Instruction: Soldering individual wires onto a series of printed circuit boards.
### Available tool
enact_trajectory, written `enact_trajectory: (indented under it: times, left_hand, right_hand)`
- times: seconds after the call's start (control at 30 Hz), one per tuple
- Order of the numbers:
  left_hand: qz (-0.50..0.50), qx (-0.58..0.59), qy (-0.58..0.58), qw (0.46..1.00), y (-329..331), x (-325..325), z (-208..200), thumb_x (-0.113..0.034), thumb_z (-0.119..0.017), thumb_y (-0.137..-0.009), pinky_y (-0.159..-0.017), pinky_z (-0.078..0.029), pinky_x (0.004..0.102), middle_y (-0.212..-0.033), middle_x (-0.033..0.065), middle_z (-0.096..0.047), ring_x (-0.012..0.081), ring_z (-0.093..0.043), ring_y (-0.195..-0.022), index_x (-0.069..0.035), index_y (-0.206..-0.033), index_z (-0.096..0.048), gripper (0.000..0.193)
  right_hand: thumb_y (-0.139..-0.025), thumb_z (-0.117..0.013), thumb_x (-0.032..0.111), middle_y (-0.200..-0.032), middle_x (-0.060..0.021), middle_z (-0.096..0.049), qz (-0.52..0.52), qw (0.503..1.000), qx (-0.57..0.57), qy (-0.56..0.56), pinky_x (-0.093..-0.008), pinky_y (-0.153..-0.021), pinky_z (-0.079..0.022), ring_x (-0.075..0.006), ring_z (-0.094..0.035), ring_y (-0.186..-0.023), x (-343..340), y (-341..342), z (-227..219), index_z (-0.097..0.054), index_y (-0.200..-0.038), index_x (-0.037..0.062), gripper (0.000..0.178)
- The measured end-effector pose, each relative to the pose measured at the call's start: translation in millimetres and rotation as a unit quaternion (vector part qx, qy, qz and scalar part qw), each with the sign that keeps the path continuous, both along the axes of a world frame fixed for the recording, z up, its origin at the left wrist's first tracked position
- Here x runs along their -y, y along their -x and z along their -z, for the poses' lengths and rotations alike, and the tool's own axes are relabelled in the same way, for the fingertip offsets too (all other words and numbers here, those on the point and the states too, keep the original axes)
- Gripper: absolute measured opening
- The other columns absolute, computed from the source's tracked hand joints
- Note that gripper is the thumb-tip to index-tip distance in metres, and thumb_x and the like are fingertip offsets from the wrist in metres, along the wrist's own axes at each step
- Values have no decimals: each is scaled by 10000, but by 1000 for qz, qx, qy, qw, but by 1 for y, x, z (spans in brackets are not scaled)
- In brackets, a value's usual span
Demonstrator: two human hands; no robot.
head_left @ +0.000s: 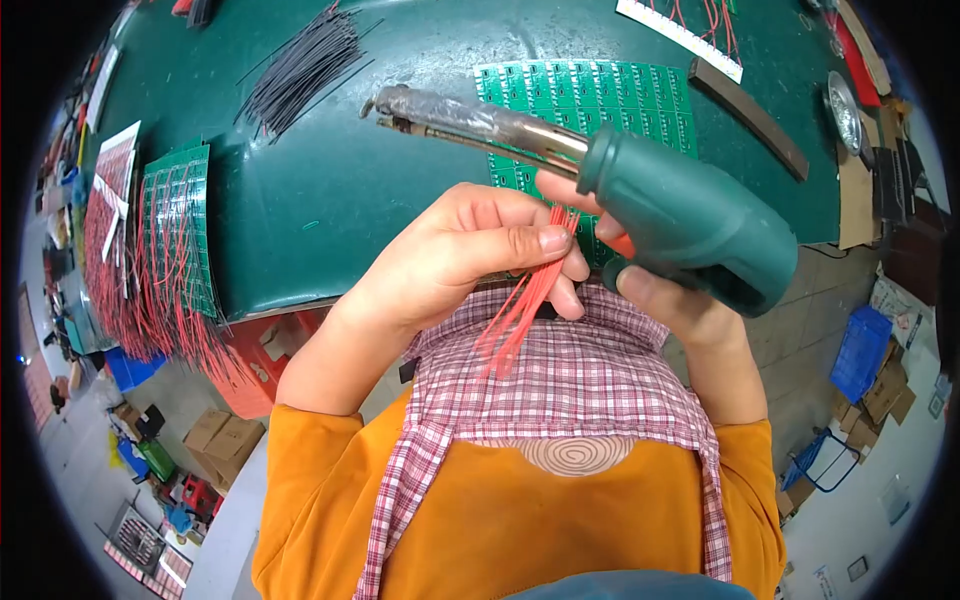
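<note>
My left hand (500, 245) pinches a small bundle of red wires (525, 315) between thumb and fingers, their loose ends hanging over my checked apron. My right hand (675, 300) is wrapped round a dark green soldering gun (700, 215), partly hidden beneath its body. The gun's metal barrel, wrapped in clear film, points to the left over the table. Right behind my hands lies a panel of green circuit boards (590, 90), partly covered by the gun and my fingers.
Black wires or tubes (305, 70) lie piled on the green table (300, 220) at the far left. Boards with red wires (175, 235) overhang its left edge. A dark bar (750, 115) and a white strip with red wires (680, 38) lie at the right.
</note>
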State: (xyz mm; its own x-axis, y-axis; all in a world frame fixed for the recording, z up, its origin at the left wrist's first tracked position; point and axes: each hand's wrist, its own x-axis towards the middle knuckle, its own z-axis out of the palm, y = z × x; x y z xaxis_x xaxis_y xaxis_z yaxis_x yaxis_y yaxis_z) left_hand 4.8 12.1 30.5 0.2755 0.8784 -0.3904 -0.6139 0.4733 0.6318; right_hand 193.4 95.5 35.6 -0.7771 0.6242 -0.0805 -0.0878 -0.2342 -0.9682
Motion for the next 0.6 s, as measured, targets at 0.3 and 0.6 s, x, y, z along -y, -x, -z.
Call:
enact_trajectory:
  times: [0.3,0.6]
  left_hand:
    - [-257,-457,-237,818,74,5,-33,-61,-513,-882,-771,-504,322,-861,158,-645,234,-639,-816,46,-939,-615,158]
    - [-348,-576,-200,712,87,21,0,76,-561,-833,-808,-499,311,-918,147,-645,243,-637,-876,40,-920,-612,107]
  right_hand:
    - [-747,-606,267,-1269,-242,-469,77,984,-112,115,-455,-1058,-264,-335,-420,-1231,-28,-13,29,-526,-1052,57,379]
    - [-750,-610,279,-1264,-226,-477,81,991,-56,94,-446,-1106,-157,-322,-385,-1263,-8,-37,39,-480,-1016,107,342]
